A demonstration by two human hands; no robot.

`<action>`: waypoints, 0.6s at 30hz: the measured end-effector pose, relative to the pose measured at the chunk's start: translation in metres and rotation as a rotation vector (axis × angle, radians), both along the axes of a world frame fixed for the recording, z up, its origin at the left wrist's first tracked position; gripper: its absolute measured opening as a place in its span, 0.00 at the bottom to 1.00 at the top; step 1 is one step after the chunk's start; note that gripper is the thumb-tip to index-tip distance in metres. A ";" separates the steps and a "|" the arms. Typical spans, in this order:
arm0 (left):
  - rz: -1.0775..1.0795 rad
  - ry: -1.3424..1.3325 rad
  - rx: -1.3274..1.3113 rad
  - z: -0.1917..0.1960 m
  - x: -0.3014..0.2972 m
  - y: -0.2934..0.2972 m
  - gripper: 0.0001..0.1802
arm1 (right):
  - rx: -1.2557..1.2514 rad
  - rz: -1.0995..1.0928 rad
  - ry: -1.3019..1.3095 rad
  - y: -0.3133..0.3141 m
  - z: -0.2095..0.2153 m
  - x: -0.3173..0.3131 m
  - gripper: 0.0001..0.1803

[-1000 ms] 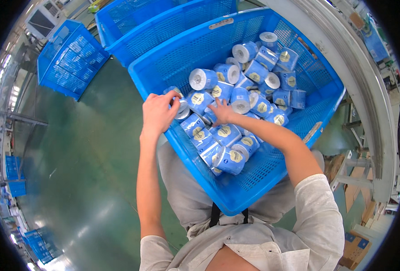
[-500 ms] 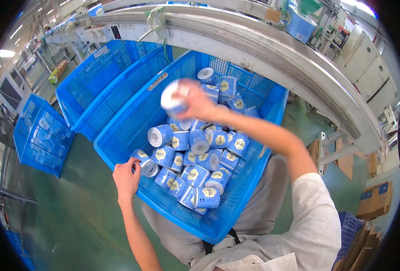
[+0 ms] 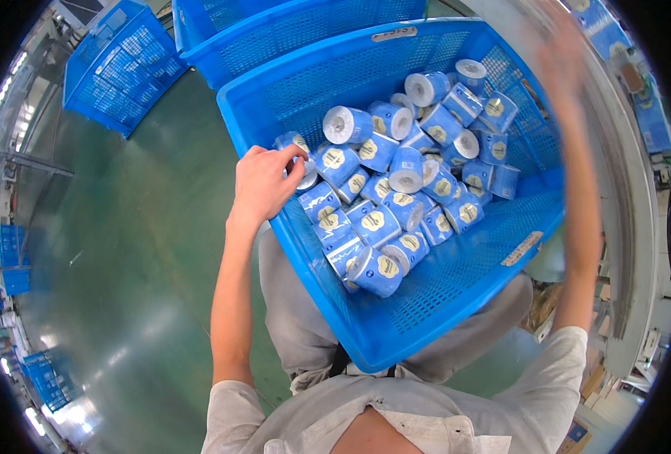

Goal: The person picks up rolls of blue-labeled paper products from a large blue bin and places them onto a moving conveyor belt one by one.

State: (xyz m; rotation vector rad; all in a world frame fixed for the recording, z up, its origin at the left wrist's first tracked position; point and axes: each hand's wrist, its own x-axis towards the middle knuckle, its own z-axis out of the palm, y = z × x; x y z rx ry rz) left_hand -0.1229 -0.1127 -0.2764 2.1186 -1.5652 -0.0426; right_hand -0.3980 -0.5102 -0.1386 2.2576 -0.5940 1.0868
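A large blue mesh crate [image 3: 275,79] stands before me, holding many toilet paper rolls [image 3: 375,219] in blue wrappers with cream labels. At its left rim, my left hand [image 3: 263,181] is closed, its curled fingers over the edge and close against a wrapped roll [image 3: 290,141]. Beyond the crate's far right corner, my right hand [image 3: 562,57] is stretched out by a pale metal rail. Motion smears its fingers, and no roll can be made out in it.
The metal rail [image 3: 619,227] runs along the right side. More blue crates [image 3: 305,38] stand beyond mine, and another with blue packs [image 3: 127,83] is on the green floor [image 3: 138,250] at far left. Blue packs [image 3: 604,30] lie past the rail.
My right hand has swung from above the crate, where it held a roll, to the rail at the far right. My left hand stays at the rim. The view has turned.
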 end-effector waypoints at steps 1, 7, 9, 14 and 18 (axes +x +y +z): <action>-0.001 0.004 0.006 -0.001 0.000 0.001 0.07 | 0.244 0.218 0.167 0.029 -0.049 0.041 0.28; -0.049 -0.025 0.017 0.005 0.000 -0.006 0.07 | 0.622 0.307 0.705 0.104 -0.319 0.164 0.50; -0.040 0.002 0.004 0.010 -0.006 -0.010 0.06 | 0.649 0.321 0.647 0.103 -0.329 0.173 0.47; -0.039 -0.038 -0.044 0.003 -0.002 -0.013 0.06 | 0.866 0.409 0.485 0.090 -0.292 0.149 0.37; 0.003 -0.011 -0.004 0.002 -0.005 -0.012 0.05 | 0.819 0.538 0.151 0.097 -0.144 0.086 0.37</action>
